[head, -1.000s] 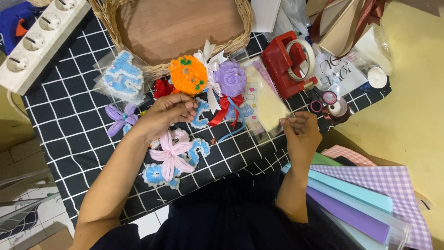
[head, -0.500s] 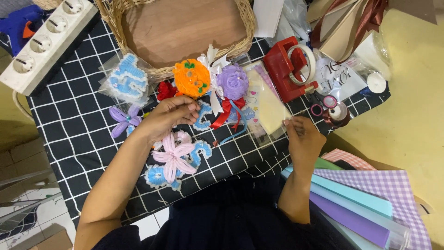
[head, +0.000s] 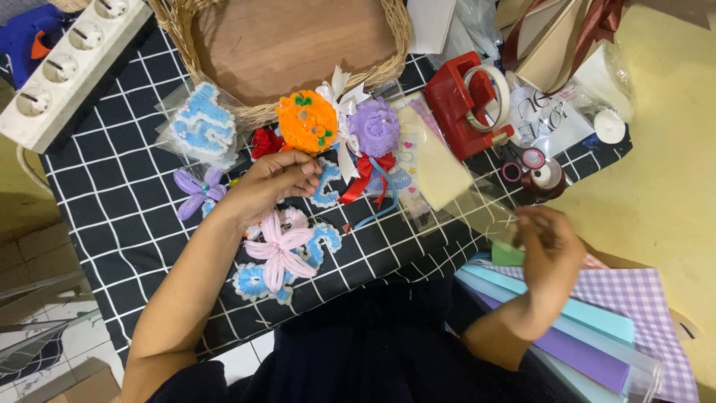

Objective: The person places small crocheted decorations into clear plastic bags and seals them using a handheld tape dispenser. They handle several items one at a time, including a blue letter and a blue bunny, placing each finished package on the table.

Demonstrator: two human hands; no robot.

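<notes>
Here, the left hand [head: 272, 183] is seen just left of centre, its fingers curled loosely down over the cluster of fuzzy craft flowers on the black checked cloth [head: 112, 186]; whether anything is actually pinched under them cannot be told. The orange flower [head: 306, 121] and the purple flower [head: 374, 127] lie just above it, and the pink star flower [head: 280, 250] lies just below, touching blue pieces.

The right hand [head: 548, 250] is held at the lower right, blurred, with the fingertips closed on the near end of a clear plastic sleeve [head: 477, 213]. The sleeve's long axis is laid diagonally, from the hand at the lower right up toward the cream sheet [head: 436, 168] at upper centre, so its far end points to the upper left of the frame. It appears to be lifted slightly off the cloth, though this cannot be confirmed.

It is judged that the thin sleeve could be crumpled or slipped from so light a pinch, and that the small scissors [head: 522, 160] and the red tape dispenser [head: 473, 101], close by its far edge, could be snagged. The loose flowers could also be knocked by the left wrist.
</notes>
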